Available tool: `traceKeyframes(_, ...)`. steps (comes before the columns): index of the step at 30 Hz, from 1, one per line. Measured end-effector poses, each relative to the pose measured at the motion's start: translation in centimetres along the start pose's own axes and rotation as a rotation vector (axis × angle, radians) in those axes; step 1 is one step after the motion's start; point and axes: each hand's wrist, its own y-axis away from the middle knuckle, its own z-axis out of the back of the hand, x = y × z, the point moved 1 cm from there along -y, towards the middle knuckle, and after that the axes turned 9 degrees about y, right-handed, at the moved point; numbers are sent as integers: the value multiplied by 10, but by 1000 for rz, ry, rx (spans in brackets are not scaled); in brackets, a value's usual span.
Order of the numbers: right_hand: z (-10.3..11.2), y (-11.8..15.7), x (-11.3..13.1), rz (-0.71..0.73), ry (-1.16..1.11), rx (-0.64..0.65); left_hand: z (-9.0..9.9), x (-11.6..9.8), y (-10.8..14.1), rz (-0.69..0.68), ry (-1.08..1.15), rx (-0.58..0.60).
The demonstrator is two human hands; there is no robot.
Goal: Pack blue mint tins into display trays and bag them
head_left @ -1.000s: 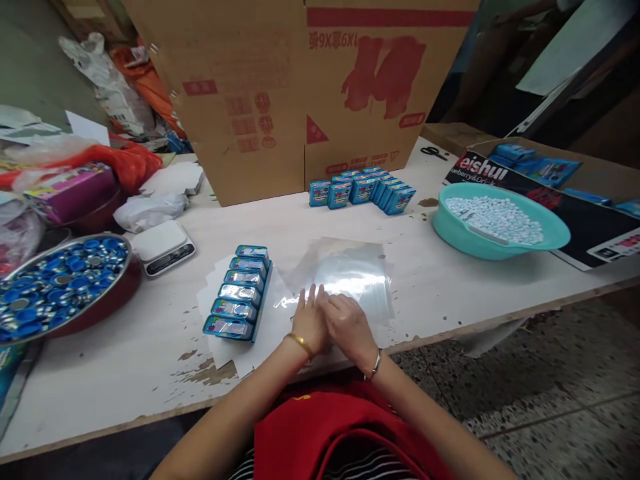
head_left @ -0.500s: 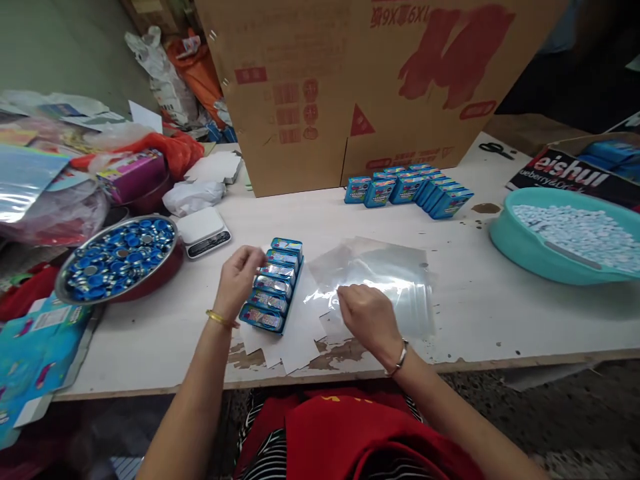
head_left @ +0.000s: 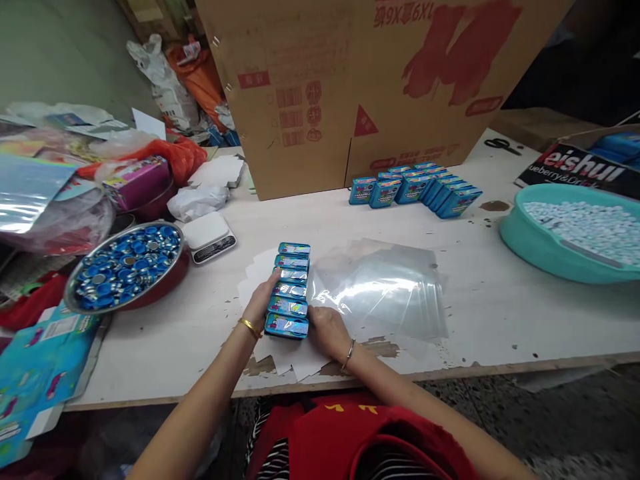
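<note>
A row of several small blue packs (head_left: pixel 291 291) stands on edge on white paper sheets (head_left: pixel 300 363), running away from me. My left hand (head_left: pixel 261 301) lies along the row's left side, thumb up near its top edge and the other fingers mostly hidden. Against the near right side presses my right hand (head_left: pixel 329 331), its fingers curled in. Together the hands clasp the row between them. Just right of the packs lie overlapping clear plastic sheets (head_left: pixel 380 287), and my right hand is at their near left edge.
Left are a metal bowl of blue caps (head_left: pixel 127 267), a white scale (head_left: pixel 209 237) and flattened cartons (head_left: pixel 47 377). More blue packs (head_left: pixel 413 189) stand before a big cardboard box (head_left: pixel 310 60). A turquoise basin (head_left: pixel 530 247) of white pieces and scissors (head_left: pixel 503 145) are right.
Both hands have closed in on the row: the left moved down and right onto its side, the right moved left off the plastic sheets. The row now looks straighter. The view shifted slightly.
</note>
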Motion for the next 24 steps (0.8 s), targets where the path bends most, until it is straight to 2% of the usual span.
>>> traceKeyframes(5,-7,1,-13,41,-91,-34,-3,-3,-3,77,-97,116)
traceKeyframes(9,-11,2,-17,49,-92,-47,-8,-4,-1,73,-135,122)
traceKeyframes(12,-2,3,-22,65,-40,-49,-7,-4,-1,40,-89,141)
traceKeyframes(14,14,3,-27,63,50,-70,-2,-4,2,31,-7,177)
traceKeyframes(18,59,1,-27,79,234,-183,18,0,22,-57,170,217)
traceKeyframes(20,70,-2,-19,140,274,-207,33,4,40,-75,255,200)
traceKeyframes(22,66,-4,-10,202,280,-199,53,12,62,-28,328,156)
traceKeyframes(24,46,-3,-5,232,221,-171,75,23,86,56,383,116)
